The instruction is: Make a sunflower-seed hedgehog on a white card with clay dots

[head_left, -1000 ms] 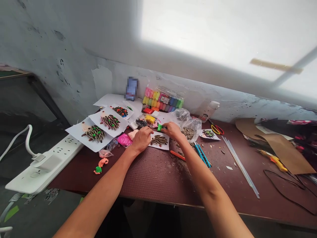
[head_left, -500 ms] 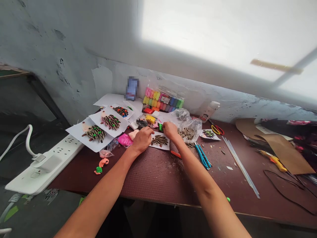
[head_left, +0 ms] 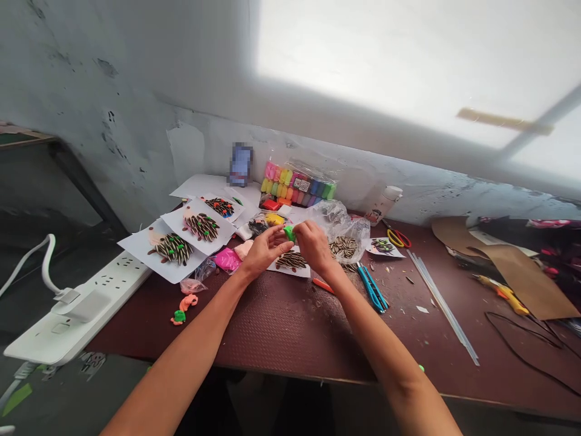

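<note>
Between my two hands, above a white card with dark striped seeds [head_left: 291, 260], is a lump of green clay [head_left: 289, 232]. My right hand [head_left: 313, 245] pinches the lump at its right side. My left hand [head_left: 265, 249] is just left of the clay, palm turned inward, its fingers apart; whether a fingertip touches the clay is hard to tell. Left of it lie pink clay [head_left: 227, 259] and cards with seed-covered hedgehog shapes [head_left: 200, 227]. To the right of my right hand a plastic bag holds a pile of striped seeds [head_left: 344, 248].
A white power strip [head_left: 77, 312] lies along the left edge. Packed coloured clay [head_left: 297, 183] leans by the wall. On the right are a blue cutter [head_left: 373, 287], scissors [head_left: 398, 237], clear sticks [head_left: 445, 309] and a yellow glue gun [head_left: 508, 293] with its cord.
My right hand has lifted the green clay off the table area behind the card. My left hand has opened and moved off the card's left edge, beside the clay.
</note>
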Demonstrator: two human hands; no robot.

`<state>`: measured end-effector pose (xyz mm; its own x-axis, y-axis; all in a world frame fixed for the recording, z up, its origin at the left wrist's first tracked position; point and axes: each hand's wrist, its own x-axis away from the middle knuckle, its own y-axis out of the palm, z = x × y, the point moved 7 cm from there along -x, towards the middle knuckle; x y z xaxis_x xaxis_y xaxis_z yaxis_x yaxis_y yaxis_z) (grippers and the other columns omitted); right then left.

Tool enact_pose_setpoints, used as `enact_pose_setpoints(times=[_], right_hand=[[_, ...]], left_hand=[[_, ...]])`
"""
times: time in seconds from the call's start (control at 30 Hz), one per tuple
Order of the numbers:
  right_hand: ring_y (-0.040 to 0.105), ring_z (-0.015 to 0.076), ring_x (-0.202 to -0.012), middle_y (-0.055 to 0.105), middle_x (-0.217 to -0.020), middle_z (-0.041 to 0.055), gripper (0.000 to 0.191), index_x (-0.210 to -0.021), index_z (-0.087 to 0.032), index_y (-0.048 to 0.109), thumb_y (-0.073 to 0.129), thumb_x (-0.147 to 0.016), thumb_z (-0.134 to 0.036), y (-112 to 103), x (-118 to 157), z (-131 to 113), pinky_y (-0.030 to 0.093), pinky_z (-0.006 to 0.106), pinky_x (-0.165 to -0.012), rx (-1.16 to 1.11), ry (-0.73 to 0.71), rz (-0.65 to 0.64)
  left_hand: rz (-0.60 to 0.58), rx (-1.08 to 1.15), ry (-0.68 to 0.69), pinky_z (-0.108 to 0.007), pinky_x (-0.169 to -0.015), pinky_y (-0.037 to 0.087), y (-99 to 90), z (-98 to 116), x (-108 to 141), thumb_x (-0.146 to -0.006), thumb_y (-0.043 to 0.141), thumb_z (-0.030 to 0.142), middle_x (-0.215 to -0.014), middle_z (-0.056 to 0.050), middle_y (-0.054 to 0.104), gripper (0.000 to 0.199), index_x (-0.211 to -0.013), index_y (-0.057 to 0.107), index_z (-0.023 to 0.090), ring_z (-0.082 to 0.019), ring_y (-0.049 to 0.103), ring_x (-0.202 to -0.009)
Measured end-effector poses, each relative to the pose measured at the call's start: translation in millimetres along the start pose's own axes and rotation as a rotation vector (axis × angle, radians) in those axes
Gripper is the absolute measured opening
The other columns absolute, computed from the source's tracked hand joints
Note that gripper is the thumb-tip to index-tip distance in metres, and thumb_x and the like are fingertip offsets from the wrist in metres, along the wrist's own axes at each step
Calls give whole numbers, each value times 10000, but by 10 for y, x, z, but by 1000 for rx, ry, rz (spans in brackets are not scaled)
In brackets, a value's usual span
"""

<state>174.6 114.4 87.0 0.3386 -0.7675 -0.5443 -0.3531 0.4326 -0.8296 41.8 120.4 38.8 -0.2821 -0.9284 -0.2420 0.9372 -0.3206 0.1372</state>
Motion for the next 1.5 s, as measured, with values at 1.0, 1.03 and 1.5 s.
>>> enact_pose_setpoints(times=[1.0, 1.03, 1.5], right_hand=[[549, 141, -604, 663, -688, 19, 340, -785, -195, 662, 609, -881, -516, -152, 601, 31, 426, 255, -583, -988, 542, 69], [544, 140, -599, 654, -677, 15, 335, -792, -194, 668, 620, -872, -516, -146, 602, 36, 422, 255, -577, -988, 543, 64], [510, 126, -554, 585, -581, -13, 383, -711, -200, 641, 671, -832, -561, -114, 602, 19, 425, 254, -565, -1066, 571, 20]], left_hand=[[-122, 203, -335, -285, -586, 596, 202, -53, 170, -536, 935, 546, -796, -80, 768, 616, -894, 679, 114, -193, 730, -616], [-123, 201, -337, -282, -580, 594, 200, -47, 172, -532, 936, 544, -791, -75, 768, 616, -892, 676, 117, -188, 726, -606], [-114, 85, -283, -219, -408, 483, 174, 9, 164, -655, 869, 549, -760, -63, 729, 502, -822, 680, 115, -144, 660, -498]])
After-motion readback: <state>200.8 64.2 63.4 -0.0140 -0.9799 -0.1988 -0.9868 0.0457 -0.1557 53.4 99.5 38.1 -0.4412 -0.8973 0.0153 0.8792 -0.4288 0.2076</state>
